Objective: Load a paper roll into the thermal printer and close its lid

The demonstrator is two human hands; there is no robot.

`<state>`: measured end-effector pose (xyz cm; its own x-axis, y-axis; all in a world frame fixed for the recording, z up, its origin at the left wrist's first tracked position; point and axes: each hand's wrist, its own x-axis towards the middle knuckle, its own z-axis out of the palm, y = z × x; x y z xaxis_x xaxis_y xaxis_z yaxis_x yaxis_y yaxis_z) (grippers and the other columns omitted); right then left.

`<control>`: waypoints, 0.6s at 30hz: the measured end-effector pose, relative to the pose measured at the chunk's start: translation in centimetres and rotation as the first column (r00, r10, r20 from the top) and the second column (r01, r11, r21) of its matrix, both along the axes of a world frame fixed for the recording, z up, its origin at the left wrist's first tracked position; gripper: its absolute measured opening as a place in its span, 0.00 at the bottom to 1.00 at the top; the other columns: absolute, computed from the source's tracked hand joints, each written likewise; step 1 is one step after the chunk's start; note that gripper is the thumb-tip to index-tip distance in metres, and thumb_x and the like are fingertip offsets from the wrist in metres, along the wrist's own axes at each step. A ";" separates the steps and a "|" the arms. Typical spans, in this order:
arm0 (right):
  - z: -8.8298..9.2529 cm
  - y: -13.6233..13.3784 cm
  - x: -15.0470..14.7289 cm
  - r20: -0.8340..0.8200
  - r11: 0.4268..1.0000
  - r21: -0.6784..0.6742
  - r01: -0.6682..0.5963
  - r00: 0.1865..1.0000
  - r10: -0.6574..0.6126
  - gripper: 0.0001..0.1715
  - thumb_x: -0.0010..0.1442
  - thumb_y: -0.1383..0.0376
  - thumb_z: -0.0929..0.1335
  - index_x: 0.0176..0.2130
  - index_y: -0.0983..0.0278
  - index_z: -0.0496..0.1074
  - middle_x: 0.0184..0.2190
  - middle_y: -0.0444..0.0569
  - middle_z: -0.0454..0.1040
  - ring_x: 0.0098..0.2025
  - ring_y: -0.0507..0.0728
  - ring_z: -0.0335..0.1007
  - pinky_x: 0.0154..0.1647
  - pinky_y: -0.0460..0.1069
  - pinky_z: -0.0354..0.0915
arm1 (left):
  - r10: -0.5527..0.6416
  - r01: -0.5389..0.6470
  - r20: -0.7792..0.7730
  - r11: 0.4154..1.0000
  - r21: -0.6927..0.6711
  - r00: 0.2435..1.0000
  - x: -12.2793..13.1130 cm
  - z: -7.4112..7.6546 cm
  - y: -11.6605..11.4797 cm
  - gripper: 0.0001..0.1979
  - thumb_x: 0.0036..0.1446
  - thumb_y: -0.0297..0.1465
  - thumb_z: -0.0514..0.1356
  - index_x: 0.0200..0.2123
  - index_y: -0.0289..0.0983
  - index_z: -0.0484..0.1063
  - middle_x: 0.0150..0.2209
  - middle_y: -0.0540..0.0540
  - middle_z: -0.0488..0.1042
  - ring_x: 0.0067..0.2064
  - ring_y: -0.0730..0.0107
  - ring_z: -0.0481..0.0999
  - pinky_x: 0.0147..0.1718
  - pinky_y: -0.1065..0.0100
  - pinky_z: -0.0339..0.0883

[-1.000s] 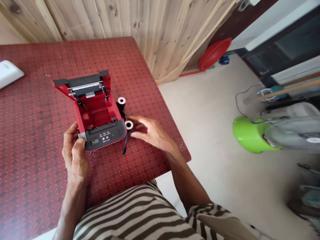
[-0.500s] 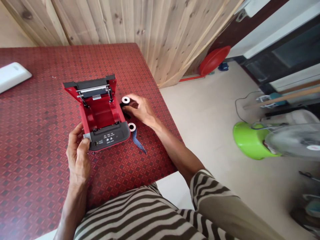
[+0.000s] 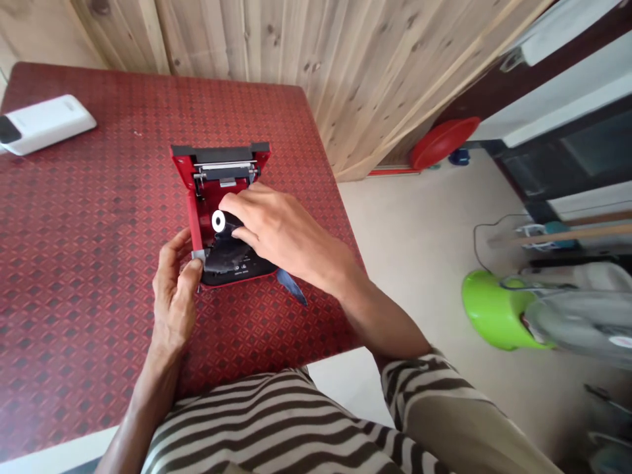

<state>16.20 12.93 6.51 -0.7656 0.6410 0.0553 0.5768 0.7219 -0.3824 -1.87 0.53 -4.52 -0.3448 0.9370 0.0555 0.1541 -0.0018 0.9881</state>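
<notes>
A small red printer (image 3: pixel 197 217) with a black front panel stands open on the red patterned table (image 3: pixel 89 217), its lid tilted back. My right hand (image 3: pixel 276 230) is over the open bay, its fingers closed on a black ribbon roll (image 3: pixel 220 222) with a white core. A loose dark strip of ribbon drapes from the roll over the front panel, and a dark ribbon end (image 3: pixel 292 288) sticks out beneath my right wrist. My left hand (image 3: pixel 175 289) grips the printer's front left corner with thumb and fingers.
A white power bank (image 3: pixel 44 123) lies at the table's far left. A wooden plank wall runs behind the table. On the floor to the right are a red basin (image 3: pixel 442 141), a green bucket (image 3: pixel 491 309) and a fan.
My right hand picked up the far roll beside the printer and carried it left over the open bay. The view shifted, moving the printer rightward in the picture. My left hand kept its grip.
</notes>
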 end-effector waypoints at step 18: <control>-0.1 0.0 -3.3 0.331 0.997 0.072 0.000 0.943 -0.024 0.23 0.78 0.77 0.59 0.55 0.71 0.81 0.54 0.64 0.83 0.62 0.68 0.77 0.58 0.59 0.74 | 0.028 -0.027 0.014 0.999 -0.019 1.000 0.2 0.4 -0.1 0.27 0.72 0.49 0.63 0.68 0.45 0.75 0.61 0.40 0.81 0.62 0.48 0.80 0.61 0.49 0.74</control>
